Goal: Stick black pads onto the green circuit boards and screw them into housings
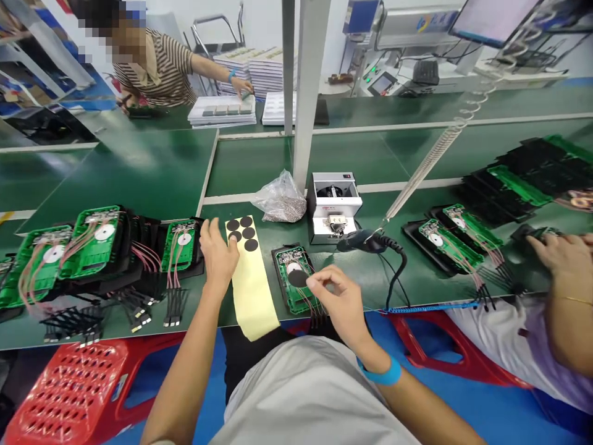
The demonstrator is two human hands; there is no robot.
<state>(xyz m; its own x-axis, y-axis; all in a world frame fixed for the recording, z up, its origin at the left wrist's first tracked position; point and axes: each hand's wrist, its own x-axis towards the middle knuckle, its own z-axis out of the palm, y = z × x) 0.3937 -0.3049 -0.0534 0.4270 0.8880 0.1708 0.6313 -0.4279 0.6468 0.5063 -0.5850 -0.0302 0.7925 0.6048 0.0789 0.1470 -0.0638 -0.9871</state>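
Over a green board (293, 301), pinching a round, black sticker (297, 278) in right hand (341, 303); touching smooth yellow paper (252, 290) with loose left hand (217, 256).

The left forearm (192, 358) is stretched toward the far side, the left hand (218, 262) lowered with its fingers (213, 233) loosely parted. The right forearm (424, 402) is angled far and left, the right hand's (341, 304) fingertips (313, 283) pinched together.

light grey shirt (301, 398), blue wristband (385, 373)
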